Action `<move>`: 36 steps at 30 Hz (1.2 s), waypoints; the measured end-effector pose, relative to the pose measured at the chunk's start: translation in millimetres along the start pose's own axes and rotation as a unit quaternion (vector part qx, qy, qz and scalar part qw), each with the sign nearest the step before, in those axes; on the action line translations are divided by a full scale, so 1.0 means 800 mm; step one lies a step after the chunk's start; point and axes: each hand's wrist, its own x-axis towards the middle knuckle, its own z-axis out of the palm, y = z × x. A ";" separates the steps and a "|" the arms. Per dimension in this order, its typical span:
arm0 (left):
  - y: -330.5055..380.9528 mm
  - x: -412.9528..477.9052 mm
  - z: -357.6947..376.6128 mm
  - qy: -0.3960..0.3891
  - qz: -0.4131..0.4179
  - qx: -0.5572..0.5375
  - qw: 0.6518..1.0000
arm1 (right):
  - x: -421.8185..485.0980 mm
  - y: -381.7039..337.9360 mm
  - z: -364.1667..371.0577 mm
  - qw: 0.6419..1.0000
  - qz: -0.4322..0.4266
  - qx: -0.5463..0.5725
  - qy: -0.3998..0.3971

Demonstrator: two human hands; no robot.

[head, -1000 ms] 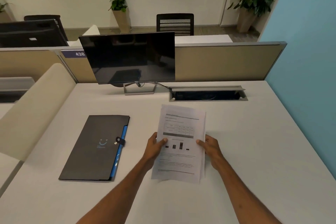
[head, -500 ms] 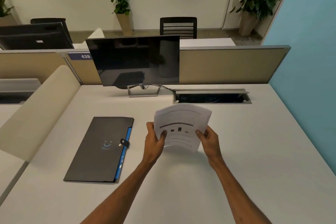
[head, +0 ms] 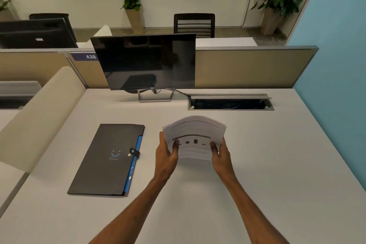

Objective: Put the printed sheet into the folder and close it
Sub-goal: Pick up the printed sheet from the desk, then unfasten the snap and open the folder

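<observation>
The printed sheet [head: 195,136], white with a table and small bar chart, is held up above the desk and bows upward in the middle. My left hand [head: 166,156] grips its left edge and my right hand [head: 220,154] grips its right edge. The dark grey folder [head: 105,160] lies flat and closed on the desk to the left of my hands, with a blue inner edge along its right side and a snap strap [head: 134,152] fastened across it.
A dark monitor [head: 144,63] stands at the back of the white desk [head: 277,164]. An open cable tray [head: 230,103] sits behind the sheet. A beige divider [head: 37,115] borders the left; a blue wall [head: 336,65] borders the right.
The sheet lay flat on the desk under my hands; both hands have lifted it and tilted it up, so it now bends in an arch. The folder has not moved.
</observation>
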 end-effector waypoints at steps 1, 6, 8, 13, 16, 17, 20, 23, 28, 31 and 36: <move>0.000 0.000 0.000 0.000 -0.003 0.002 1.000 | 0.000 0.001 0.000 1.000 -0.001 -0.003 0.004; -0.016 -0.005 0.001 -0.041 -0.008 0.038 0.998 | -0.006 0.012 0.000 0.999 0.017 -0.025 -0.010; -0.023 -0.005 0.001 -0.049 -0.021 0.041 0.998 | -0.006 0.012 -0.001 0.999 0.021 -0.027 -0.013; -0.018 0.010 -0.003 -0.071 -0.056 0.047 0.995 | 0.010 0.002 -0.016 0.999 0.016 -0.044 0.005; -0.016 0.019 -0.010 -0.093 -0.088 0.059 0.990 | 0.021 -0.005 -0.029 0.998 0.036 -0.056 0.016; -0.016 0.021 -0.013 -0.098 -0.101 0.065 0.988 | 0.024 -0.005 -0.031 0.997 0.046 -0.064 0.020; -0.020 0.023 -0.019 -0.111 -0.137 0.090 0.980 | 0.031 -0.001 -0.032 0.991 0.113 -0.064 0.018; -0.022 0.020 -0.025 -0.119 -0.164 0.121 0.972 | 0.031 0.009 -0.025 0.981 0.187 -0.046 0.022; -0.039 0.005 -0.055 -0.010 -0.118 0.243 0.963 | 0.027 0.031 -0.012 0.968 0.242 -0.051 0.036; -0.051 -0.005 -0.093 0.077 -0.091 0.287 0.950 | 0.025 0.043 -0.007 0.963 0.253 -0.080 0.044; -0.075 -0.017 -0.155 0.128 -0.139 0.357 0.915 | 0.026 0.052 0.004 0.958 0.269 -0.099 0.030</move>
